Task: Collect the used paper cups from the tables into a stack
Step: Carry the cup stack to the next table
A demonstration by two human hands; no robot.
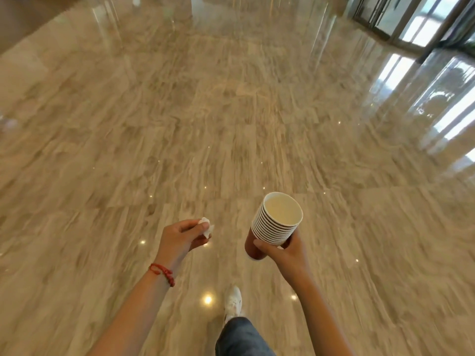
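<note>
My right hand (285,250) grips a stack of several nested paper cups (275,222), white at the rims and brown on the outside, tilted with the open top facing up and away. The top cup looks empty inside. My left hand (181,238), with a red string bracelet on its wrist, pinches a small crumpled white tissue (207,226) between thumb and fingers. Both hands hang in the air above the floor, about a hand's width apart. No table is in view.
Polished beige marble floor (231,111) spreads all around, blurred by motion. Glass doors and windows (424,24) stand at the far right. My leg in jeans and a white shoe (233,300) step forward below the hands.
</note>
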